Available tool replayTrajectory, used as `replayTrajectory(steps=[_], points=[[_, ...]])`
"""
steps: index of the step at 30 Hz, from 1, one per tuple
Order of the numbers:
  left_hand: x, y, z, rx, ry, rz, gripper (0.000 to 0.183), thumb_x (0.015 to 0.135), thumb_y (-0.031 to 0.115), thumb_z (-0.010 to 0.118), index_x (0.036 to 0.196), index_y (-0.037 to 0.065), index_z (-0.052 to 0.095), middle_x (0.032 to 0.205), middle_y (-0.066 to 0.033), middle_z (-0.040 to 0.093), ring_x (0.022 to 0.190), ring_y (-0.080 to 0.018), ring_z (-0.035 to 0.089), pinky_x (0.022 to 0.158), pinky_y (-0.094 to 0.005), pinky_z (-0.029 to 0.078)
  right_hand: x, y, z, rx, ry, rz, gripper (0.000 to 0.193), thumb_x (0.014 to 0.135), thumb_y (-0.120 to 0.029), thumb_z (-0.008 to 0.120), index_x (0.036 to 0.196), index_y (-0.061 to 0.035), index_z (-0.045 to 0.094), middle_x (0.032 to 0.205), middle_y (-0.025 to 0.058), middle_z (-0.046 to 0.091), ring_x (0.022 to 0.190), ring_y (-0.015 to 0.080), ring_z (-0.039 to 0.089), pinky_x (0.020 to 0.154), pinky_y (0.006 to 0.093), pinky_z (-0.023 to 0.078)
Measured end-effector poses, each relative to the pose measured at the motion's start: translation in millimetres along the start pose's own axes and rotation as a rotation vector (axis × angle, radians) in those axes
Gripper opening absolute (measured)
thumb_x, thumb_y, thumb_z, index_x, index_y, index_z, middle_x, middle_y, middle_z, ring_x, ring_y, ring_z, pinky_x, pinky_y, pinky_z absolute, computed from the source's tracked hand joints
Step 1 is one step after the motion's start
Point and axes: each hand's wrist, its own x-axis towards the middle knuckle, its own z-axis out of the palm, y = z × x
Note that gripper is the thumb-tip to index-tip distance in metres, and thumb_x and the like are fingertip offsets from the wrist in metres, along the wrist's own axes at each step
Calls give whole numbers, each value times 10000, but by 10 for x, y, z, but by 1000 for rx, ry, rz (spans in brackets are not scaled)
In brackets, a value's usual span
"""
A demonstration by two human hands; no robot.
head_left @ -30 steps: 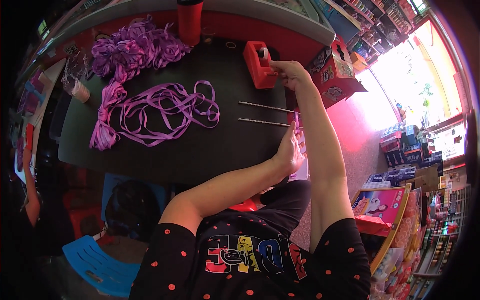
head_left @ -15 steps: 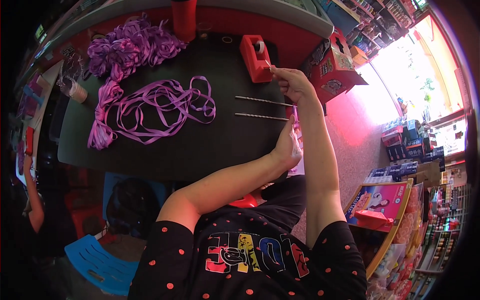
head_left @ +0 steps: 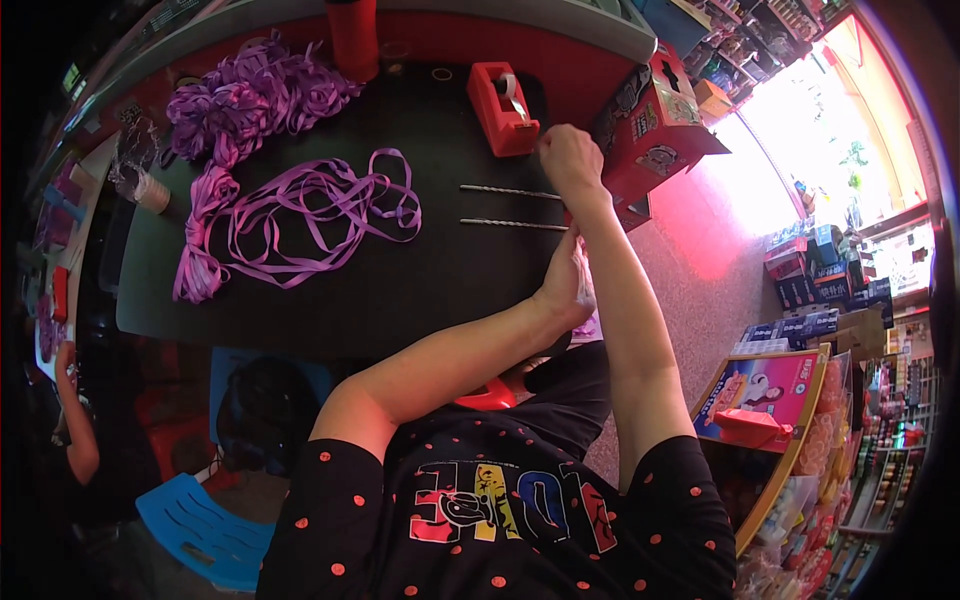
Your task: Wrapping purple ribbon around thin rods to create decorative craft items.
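Note:
My right hand (head_left: 572, 163) is closed just beside the red tape dispenser (head_left: 500, 110), its fingertips turned out of sight. Whatever it pinches is hidden. Below it, at the table's right edge, my left hand (head_left: 570, 280) is closed around purple ribbon (head_left: 588, 328), a bit of which shows under the palm. Most of that hand's fingers are hidden behind it. Two thin twisted metal rods, the upper rod (head_left: 510, 191) and the lower rod (head_left: 512, 224), lie parallel, their right ends meeting my hands and wrist.
Loose loops of purple ribbon (head_left: 330, 235) and a large ribbon heap (head_left: 250, 100) cover the left of the dark table (head_left: 420, 300). A spool (head_left: 150, 192) and a red cylinder (head_left: 352, 40) stand on it. Right is a red carton (head_left: 655, 130); lower left, a blue stool (head_left: 205, 525) and another person's arm (head_left: 80, 420).
My right hand has drawn back slightly from the dispenser's front, its fingers curling in and turning from view. My left hand has shifted slightly down and left. The view has moved a little.

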Motion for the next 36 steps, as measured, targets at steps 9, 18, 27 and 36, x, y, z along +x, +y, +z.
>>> replayTrajectory(steps=[9, 18, 27, 36], points=[[-20, -56, -4, 76, 374, -62, 218, 906, 323, 570, 1089, 224, 505, 1111, 0, 469, 943, -168, 459, 897, -382, 346, -558, 592, -859, 759, -505, 480, 558, 938, -498, 476, 787, -5, 687, 692, 47, 627, 644, 115, 572, 673, 275, 476], [-1, -113, -97, 244, 331, -2, 536, 840, 166, 685, 1279, 207, 380, 1044, 20, 486, 893, -123, 455, 841, -352, 385, -1068, 710, -1069, 505, -457, 371, 559, 942, -426, 474, 753, 56, 684, 650, 108, 641, 620, 164, 600, 665, 300, 482], [-58, -114, -42, 310, 354, -28, 681, 855, 112, 661, 1392, 201, 252, 1067, 16, 491, 887, -124, 470, 833, -361, 388, -1348, 789, -994, 638, -349, 501, 494, 940, -412, 503, 835, 29, 699, 680, 62, 648, 614, 145, 575, 599, 299, 475], [-53, -104, -69, 309, 307, -25, 755, 877, 38, 598, 1455, 213, 144, 1032, -15, 555, 883, -147, 526, 798, -357, 413, -1763, 886, -765, 1048, -57, 444, 310, 926, -300, 582, 1050, -28, 663, 867, -9, 616, 769, 55, 513, 709, 226, 418]])
